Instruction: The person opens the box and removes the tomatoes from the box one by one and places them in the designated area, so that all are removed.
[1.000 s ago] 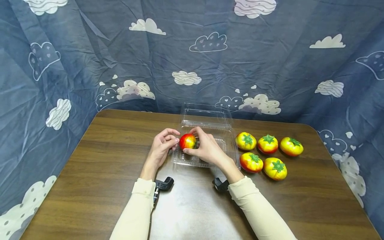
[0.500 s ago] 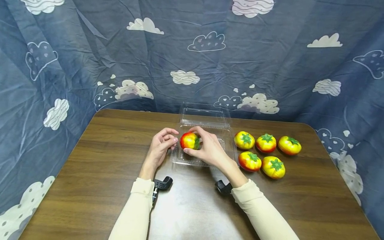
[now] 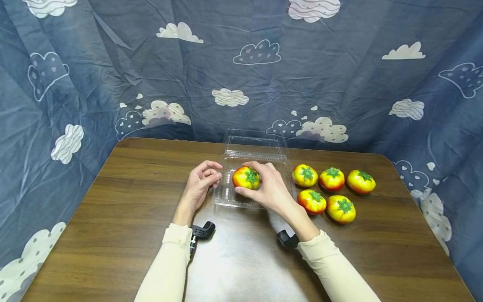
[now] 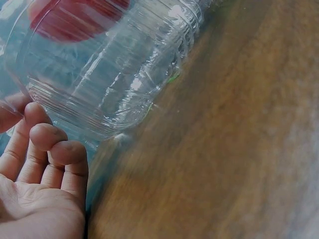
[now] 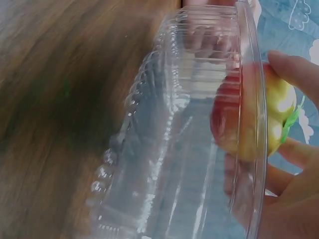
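Observation:
My right hand (image 3: 273, 188) grips a red-and-yellow toy persimmon (image 3: 246, 178) with a green leafy cap, thumb at the near side and fingers at the far side. It is over the base of a clear plastic clamshell container (image 3: 235, 204), whose lid stands open at the back. The red side of the persimmon (image 5: 229, 119) shows through the container's wall in the right wrist view. At the container's left rim is my left hand (image 3: 198, 184), its fingers loosely bent. Those fingertips (image 4: 47, 135) lie beside the plastic corner in the left wrist view; whether they pinch the rim is unclear.
Right of the container, several similar toy persimmons stand in two rows; one (image 3: 311, 201) lies close to my right forearm. The wooden table (image 3: 113, 235) meets a blue cloud-patterned cloth (image 3: 170, 84) at the back. A black wrist camera (image 3: 203, 230) sits at my left wrist.
My right hand has turned the persimmon so its green cap now faces up. The left hand keeps its place by the rim. The whole head view has shifted slightly.

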Demonstrator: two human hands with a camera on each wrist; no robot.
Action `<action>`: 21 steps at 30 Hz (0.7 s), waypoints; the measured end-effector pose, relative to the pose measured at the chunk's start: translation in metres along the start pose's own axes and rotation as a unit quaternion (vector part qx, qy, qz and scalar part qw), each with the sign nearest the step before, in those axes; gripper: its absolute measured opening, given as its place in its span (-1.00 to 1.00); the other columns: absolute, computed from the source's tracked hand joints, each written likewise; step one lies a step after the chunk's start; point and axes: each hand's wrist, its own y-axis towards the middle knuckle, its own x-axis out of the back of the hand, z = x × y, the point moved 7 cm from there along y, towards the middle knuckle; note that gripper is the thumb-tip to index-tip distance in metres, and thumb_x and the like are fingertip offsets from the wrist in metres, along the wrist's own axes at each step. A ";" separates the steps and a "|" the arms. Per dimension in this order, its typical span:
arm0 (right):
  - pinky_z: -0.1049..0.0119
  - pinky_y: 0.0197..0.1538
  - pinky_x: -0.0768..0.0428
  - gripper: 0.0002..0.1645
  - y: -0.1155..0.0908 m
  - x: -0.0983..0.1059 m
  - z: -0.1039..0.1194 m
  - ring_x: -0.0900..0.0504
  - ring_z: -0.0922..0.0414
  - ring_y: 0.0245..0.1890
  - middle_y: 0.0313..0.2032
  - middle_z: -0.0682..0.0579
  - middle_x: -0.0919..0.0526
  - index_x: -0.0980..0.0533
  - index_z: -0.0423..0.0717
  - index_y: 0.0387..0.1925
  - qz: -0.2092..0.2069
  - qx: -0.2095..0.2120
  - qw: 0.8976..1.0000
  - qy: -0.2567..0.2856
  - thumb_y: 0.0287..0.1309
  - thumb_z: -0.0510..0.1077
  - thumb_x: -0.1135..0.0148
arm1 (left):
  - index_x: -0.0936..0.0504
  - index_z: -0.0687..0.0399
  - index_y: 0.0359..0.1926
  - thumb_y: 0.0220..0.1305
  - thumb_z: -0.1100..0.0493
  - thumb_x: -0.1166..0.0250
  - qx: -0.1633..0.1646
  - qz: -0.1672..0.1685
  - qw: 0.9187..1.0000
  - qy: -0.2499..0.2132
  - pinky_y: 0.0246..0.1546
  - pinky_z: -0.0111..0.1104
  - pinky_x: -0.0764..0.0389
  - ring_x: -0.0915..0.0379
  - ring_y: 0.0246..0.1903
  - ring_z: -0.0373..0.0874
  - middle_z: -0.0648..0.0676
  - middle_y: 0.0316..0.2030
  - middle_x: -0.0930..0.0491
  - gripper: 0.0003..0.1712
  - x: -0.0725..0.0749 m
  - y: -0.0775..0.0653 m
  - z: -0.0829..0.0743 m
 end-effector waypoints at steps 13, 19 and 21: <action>0.08 -0.02 -0.50 -0.21 -0.015 0.024 -0.019 -0.52 -0.01 0.00 0.00 0.01 -0.68 -0.50 0.05 0.11 -0.048 -0.033 0.998 0.000 -0.08 0.24 -0.67 | -0.56 0.31 -0.02 0.31 0.56 -0.20 0.002 0.003 1.000 -0.006 -0.47 -0.49 -0.48 -0.47 -0.53 -0.23 -0.04 -0.49 -0.65 -0.73 -0.003 0.003 0.003; 0.08 0.01 -0.51 -0.22 -0.021 0.036 -0.027 -0.59 0.00 -0.05 -0.02 0.06 -0.67 -0.49 0.05 0.14 -0.044 -0.021 0.999 0.000 -0.07 0.14 -0.68 | -0.55 0.32 -0.01 0.31 0.55 -0.21 0.000 -0.002 1.000 -0.002 -0.47 -0.49 -0.48 -0.48 -0.50 -0.24 -0.04 -0.49 -0.63 -0.74 -0.001 0.001 0.001; 0.05 0.02 -0.52 -0.22 -0.024 0.041 -0.029 -0.61 0.00 -0.07 -0.01 0.06 -0.68 -0.49 0.05 0.16 -0.044 -0.019 0.999 -0.002 -0.05 0.14 -0.67 | -0.55 0.34 -0.01 0.31 0.55 -0.21 0.000 -0.003 1.000 0.000 -0.47 -0.49 -0.47 -0.48 -0.49 -0.24 -0.04 -0.50 -0.62 -0.74 -0.001 0.001 0.001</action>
